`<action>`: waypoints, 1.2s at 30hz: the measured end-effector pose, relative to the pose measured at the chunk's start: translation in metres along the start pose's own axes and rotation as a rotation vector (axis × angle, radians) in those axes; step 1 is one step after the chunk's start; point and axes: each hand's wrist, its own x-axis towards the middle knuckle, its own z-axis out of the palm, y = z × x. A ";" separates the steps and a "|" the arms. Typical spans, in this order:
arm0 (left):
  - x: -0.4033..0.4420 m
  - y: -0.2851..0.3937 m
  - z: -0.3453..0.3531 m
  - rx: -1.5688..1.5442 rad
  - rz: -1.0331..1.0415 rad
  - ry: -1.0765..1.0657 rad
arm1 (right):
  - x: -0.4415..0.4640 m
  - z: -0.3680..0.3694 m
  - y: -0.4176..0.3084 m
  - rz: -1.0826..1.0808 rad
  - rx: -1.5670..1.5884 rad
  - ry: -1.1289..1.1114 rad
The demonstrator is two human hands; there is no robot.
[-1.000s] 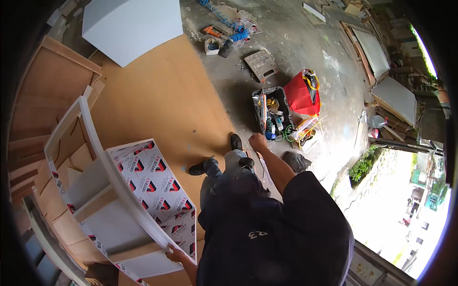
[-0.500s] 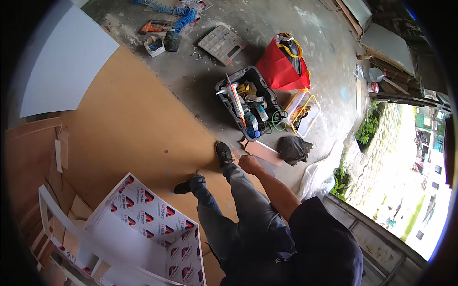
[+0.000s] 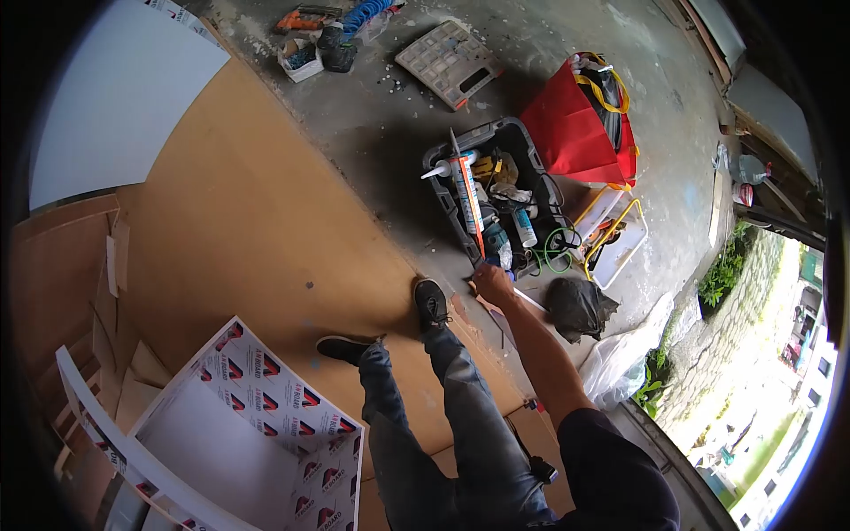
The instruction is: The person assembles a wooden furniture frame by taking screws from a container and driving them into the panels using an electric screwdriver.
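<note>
My right hand [image 3: 493, 281] reaches down to the near end of a black tool crate [image 3: 450, 212]. Its fingers look curled, but what they hold, if anything, is hidden. Close beyond the fingers is the lower end of a caulking gun [image 3: 468, 199] with a white-nozzled cartridge, lying along the crate's left side. A blue-capped item sits partly behind the hand. Also in the crate are a white-and-blue tube [image 3: 524, 228] and a green cable [image 3: 556, 252]. A wooden offcut [image 3: 490, 311] lies beneath the hand. My left hand is out of view.
A red bag [image 3: 575, 124], a white tray [image 3: 620, 243] and a black plastic bag [image 3: 580, 308] surround the crate. A parts organizer [image 3: 447, 64] lies farther off. Brown board [image 3: 266, 212] covers the floor under my shoes. A white box-shaped panel unit [image 3: 257, 398] stands lower left.
My right hand has moved forward, closer to the crate's near end and the blue-capped item. The camera view has shifted, so the crate and bags appear farther right.
</note>
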 end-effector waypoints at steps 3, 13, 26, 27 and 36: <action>-0.004 0.007 0.016 -0.020 -0.002 -0.070 | -0.015 0.022 -0.027 -0.132 -0.067 -0.109; -0.012 0.057 0.087 -0.109 -0.023 -0.424 | -0.004 0.037 -0.119 -0.183 -0.177 -0.355; 0.059 0.663 0.098 -0.832 0.572 -0.696 | 0.242 -0.018 -0.369 -0.328 0.079 -0.081; 0.047 0.714 0.084 -0.830 0.605 -0.778 | 0.258 -0.022 -0.392 -0.358 0.163 -0.038; 0.003 0.993 0.098 -0.536 0.990 -0.615 | 0.434 -0.051 -0.514 -0.207 0.161 0.394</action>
